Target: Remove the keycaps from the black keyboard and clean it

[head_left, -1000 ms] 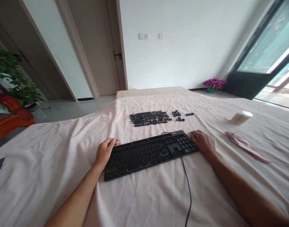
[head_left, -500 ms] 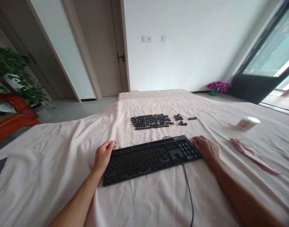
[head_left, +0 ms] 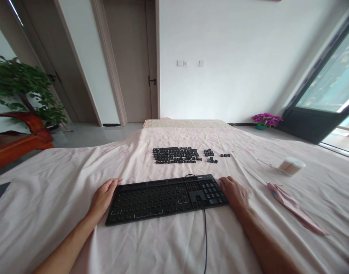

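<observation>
Black wired keyboard (head_left: 165, 198), keycaps mostly off, lies on pink sheet (head_left: 168, 243) between your hands: left hand (head_left: 102, 198) cups its left end, right hand (head_left: 235, 193) its right. You seem to be positioning it; loose black keycaps (head_left: 174, 155) wait beyond.

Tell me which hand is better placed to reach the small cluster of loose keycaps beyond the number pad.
Probably the right hand. It rests at the keyboard's number-pad end, with the small keycap cluster almost straight beyond it; the left hand sits at the opposite end.
</observation>
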Demonstrator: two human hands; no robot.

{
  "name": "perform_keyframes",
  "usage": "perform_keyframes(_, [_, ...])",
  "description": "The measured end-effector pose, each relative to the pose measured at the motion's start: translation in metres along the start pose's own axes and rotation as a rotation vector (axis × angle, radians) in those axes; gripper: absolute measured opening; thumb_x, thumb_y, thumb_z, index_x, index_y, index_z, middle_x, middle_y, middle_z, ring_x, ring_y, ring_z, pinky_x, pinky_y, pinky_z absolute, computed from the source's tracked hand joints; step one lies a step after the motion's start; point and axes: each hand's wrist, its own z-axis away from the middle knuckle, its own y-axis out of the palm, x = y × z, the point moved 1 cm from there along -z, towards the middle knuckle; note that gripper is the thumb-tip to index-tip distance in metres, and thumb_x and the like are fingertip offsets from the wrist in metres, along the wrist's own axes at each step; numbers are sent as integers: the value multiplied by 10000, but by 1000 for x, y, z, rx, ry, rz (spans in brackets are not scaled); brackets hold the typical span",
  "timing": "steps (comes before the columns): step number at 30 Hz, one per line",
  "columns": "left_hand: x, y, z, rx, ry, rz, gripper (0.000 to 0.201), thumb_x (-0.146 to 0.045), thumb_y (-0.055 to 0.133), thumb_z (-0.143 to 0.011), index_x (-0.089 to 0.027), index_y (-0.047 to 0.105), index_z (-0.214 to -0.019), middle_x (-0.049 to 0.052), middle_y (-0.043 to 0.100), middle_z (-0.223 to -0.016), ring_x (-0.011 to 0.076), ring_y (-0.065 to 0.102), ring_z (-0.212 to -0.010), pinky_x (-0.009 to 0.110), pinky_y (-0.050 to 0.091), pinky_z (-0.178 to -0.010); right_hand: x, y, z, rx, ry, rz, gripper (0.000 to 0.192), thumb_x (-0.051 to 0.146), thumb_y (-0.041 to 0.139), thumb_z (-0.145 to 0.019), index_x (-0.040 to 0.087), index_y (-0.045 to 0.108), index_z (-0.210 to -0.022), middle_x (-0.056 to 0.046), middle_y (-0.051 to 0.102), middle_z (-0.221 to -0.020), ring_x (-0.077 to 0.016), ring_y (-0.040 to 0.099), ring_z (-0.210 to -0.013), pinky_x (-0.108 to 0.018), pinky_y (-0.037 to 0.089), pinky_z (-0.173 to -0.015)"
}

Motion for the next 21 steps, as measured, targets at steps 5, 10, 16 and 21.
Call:
perform_keyframes(5, [12, -4, 13, -34, 98, -143, 430, -497, 366, -906, -252, 615, -1157, 29, 662, -1177, 227, 606, -1089, 314, 468, -927, -1, -2, 2, 28, -1, -14, 262, 335, 404, -970, 290, 649, -1052, -26, 621, -999, -160, 597, -919, -254, 301, -583])
perform_keyframes(10, [8, 2, 8, -79, 172, -239, 414, -462, 325, -925, -239, 648, -1058, 36, 678, -1098, 223, 615, -1052, 319, 465, -925, -3, -1, 2, 24, -16, -32, 253, 314, 405, -969, 287, 644, -1045, -29, 622, -989, -164, 597, -939, -256, 324, -617])
perform_keyframes(16, [11, 3, 5, -136, 198, -314, 417, -446, 312, -924, -219, 654, -993, 52, 686, -1048, 223, 622, -1021, 323, 462, -917, -4, 1, 0, 20, -45, -57, 263, 315, 382, -974, 285, 620, -1080, -32, 629, -1000, -175, 612, -924, -266, 331, -618])
perform_keyframes(21, [16, 3, 3, -161, 196, -358, 415, -446, 312, -916, -219, 655, -968, 58, 689, -1026, 227, 630, -997, 324, 468, -895, -4, -1, 1, 42, -50, -60, 281, 296, 364, -973, 288, 609, -1110, -40, 621, -1018, -177, 610, -917, -264, 344, -626])
